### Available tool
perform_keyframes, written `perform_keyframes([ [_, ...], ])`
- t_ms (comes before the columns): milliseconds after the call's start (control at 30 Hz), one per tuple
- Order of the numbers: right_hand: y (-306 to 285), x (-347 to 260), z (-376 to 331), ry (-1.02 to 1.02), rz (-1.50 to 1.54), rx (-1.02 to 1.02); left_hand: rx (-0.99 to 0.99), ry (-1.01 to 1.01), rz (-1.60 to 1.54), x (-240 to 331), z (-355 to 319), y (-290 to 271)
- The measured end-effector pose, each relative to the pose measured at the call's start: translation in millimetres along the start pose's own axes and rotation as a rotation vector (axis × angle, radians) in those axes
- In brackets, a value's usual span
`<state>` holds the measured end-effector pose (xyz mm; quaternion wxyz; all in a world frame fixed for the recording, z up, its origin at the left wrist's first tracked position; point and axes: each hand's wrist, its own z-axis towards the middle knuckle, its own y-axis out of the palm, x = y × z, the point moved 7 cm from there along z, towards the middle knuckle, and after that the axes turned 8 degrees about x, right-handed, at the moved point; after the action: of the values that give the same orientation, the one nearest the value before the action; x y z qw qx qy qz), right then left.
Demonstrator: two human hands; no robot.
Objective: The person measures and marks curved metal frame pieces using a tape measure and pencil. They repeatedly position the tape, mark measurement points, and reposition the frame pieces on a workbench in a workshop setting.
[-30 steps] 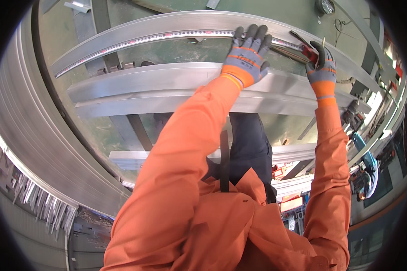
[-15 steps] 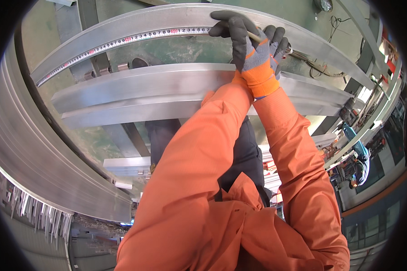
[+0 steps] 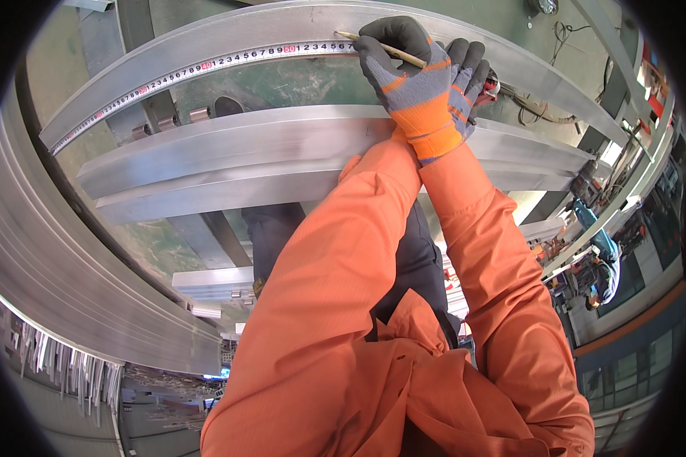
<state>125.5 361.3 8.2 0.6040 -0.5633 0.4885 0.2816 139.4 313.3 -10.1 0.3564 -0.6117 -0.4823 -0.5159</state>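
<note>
The single view comes from the left fisheye camera on the person's head, pointing steeply down over the orange shirt (image 3: pixel 373 381). The shirt is nearest, filling the lower middle; the right hand (image 3: pixel 411 68) and left hand (image 3: pixel 463 82) sit farther off, at upper centre. The wide lens bends the long metal bar (image 3: pixel 244 30) into an arch across the top.

Dark crossbeams (image 3: pixel 136 23) run beneath the long silver metal bars. A measuring tape (image 3: pixel 160 88) stretches along the near edge of the far bar (image 3: pixel 236 32); a nearer pair of bars (image 3: pixel 229 145) lies close together. Below, the scuffed green floor (image 3: pixel 312 87) carries a thin dark cable (image 3: pixel 562 32).
</note>
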Motion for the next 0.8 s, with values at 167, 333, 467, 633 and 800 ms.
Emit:
perform_keyframes([
  [167, 0.9, 3.5, -2.5, 0.039, -0.072, -0.032, -0.008, 0.019, 0.071, -0.8, -0.3, -1.6],
  [333, -0.1, -2.6, -0.9, -0.001, -0.022, -0.005, -0.020, 0.043, 0.142, 1.8, -0.9, -2.0],
  [467, 2.0, -0.5, -1.5, 0.001, -0.079, -0.031, -0.030, 0.056, 0.191, 0.8, -1.0, -1.9],
  [633, 2.0, 1.9, -1.0, -0.042, -0.060, 0.009, -0.042, 0.070, 0.247, -0.7, 0.0, -1.9],
  [800, 1.4, -3.7, 0.1, -0.046, -0.073, -0.006, -0.056, 0.090, 0.303, 0.0, 0.4, -0.6],
])
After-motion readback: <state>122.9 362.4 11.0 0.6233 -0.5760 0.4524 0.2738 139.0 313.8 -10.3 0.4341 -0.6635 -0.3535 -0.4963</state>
